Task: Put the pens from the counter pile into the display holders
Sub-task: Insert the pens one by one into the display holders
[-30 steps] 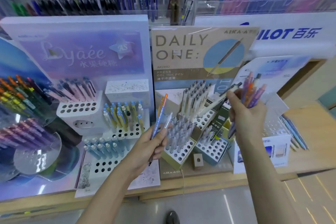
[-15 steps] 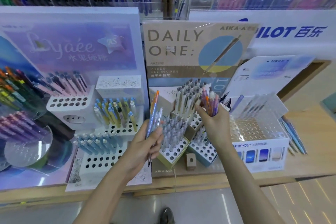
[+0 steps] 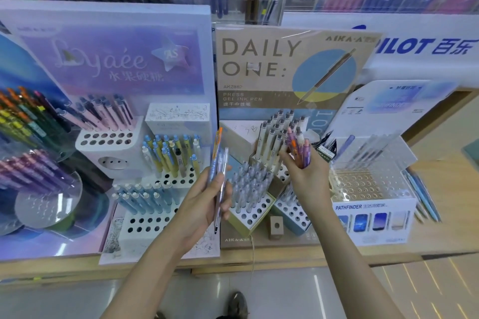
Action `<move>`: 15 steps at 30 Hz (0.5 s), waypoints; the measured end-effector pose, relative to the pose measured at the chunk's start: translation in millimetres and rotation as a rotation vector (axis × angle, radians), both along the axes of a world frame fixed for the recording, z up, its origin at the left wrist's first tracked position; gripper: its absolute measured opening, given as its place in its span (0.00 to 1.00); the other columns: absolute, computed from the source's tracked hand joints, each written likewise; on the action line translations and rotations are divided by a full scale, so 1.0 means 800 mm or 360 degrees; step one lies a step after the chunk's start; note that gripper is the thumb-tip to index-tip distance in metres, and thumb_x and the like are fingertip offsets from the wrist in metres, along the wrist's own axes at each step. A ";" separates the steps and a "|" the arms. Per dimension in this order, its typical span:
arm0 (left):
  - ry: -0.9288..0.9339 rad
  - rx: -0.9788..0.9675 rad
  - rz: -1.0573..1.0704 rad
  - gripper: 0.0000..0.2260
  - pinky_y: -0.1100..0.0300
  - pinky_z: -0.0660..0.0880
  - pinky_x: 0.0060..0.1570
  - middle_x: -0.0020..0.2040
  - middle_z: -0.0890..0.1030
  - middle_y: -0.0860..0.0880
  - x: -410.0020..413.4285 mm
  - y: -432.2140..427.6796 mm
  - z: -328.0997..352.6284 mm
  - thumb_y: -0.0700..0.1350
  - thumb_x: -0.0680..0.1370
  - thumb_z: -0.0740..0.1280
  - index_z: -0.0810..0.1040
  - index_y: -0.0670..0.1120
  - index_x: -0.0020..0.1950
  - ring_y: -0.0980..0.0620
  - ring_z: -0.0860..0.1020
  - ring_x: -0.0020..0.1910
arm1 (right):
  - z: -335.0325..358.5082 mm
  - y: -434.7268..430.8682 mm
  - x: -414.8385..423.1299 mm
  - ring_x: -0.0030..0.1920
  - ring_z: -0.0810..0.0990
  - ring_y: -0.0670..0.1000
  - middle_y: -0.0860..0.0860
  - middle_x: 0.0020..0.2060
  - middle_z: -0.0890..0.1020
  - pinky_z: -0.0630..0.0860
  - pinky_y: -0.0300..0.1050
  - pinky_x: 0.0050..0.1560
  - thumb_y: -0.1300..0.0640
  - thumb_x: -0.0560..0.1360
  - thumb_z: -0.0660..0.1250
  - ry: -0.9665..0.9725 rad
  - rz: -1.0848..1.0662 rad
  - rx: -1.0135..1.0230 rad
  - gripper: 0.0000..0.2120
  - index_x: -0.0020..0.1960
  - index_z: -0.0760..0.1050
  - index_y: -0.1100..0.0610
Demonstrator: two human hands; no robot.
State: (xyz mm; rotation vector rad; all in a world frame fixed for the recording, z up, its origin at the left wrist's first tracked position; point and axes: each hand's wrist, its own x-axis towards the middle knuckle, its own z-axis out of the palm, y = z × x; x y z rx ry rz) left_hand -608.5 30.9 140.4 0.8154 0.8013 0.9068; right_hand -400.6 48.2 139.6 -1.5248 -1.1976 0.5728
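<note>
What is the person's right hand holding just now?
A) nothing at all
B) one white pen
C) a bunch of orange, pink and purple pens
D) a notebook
C: the right hand is closed round a bunch of pens in orange, pink and purple, their tops fanned upward in front of the DAILY ONE display.

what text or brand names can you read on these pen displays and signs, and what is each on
"DAILY ONE:", "AK2882", "PRESS GEL INK PEN": tan cardboard display board
"AIKA-A": that board's top corner and the tan base edge
"PATHFINDER": white box front under the clear pen rack
"ILOT 百乐": white back wall sign
Cursive title and Chinese on the purple board: too blurred.
</note>
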 end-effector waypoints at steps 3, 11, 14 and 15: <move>-0.0011 0.0010 0.0036 0.17 0.63 0.68 0.26 0.34 0.74 0.50 -0.002 -0.003 0.003 0.49 0.76 0.61 0.72 0.47 0.64 0.56 0.66 0.25 | -0.004 -0.001 -0.001 0.29 0.72 0.36 0.41 0.29 0.76 0.67 0.26 0.30 0.58 0.74 0.71 0.0061 -0.0026 -0.0013 0.05 0.47 0.78 0.58; 0.0063 0.0092 0.0095 0.18 0.68 0.62 0.23 0.29 0.65 0.54 -0.019 -0.013 0.008 0.53 0.75 0.62 0.74 0.52 0.65 0.58 0.59 0.24 | -0.008 -0.007 -0.003 0.29 0.73 0.35 0.33 0.27 0.76 0.68 0.26 0.32 0.57 0.75 0.70 0.0066 -0.0081 -0.0041 0.04 0.49 0.78 0.54; 0.0118 0.0134 0.0108 0.17 0.67 0.62 0.24 0.29 0.64 0.54 -0.024 -0.018 0.008 0.53 0.75 0.62 0.77 0.49 0.60 0.58 0.60 0.23 | -0.005 -0.007 -0.001 0.28 0.71 0.35 0.33 0.27 0.75 0.67 0.26 0.31 0.57 0.75 0.71 -0.0003 -0.0069 -0.0071 0.02 0.46 0.77 0.53; 0.0122 0.0138 0.0114 0.16 0.67 0.63 0.24 0.30 0.65 0.54 -0.026 -0.019 0.008 0.53 0.75 0.62 0.77 0.48 0.59 0.58 0.60 0.23 | -0.004 -0.006 0.000 0.29 0.71 0.35 0.33 0.27 0.76 0.67 0.26 0.31 0.57 0.74 0.71 -0.0026 -0.0061 -0.0069 0.03 0.45 0.77 0.53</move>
